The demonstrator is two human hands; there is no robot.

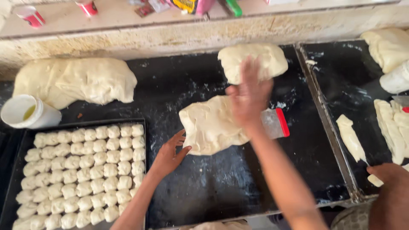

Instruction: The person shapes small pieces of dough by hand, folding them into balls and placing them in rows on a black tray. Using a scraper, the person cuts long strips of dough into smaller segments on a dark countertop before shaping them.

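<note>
Four big dough masses lie on the bench: a dough slab (211, 125) mid-bench, a dough lump (255, 59) at the back edge, a wide dough heap (76, 81) at the left, and a dough pile (387, 47) in the far right corner. One tray (142, 121) holds dozens of dough balls (85, 170). One white cup (25, 113), one scraper (277, 122), two red cups (32, 16).
</note>
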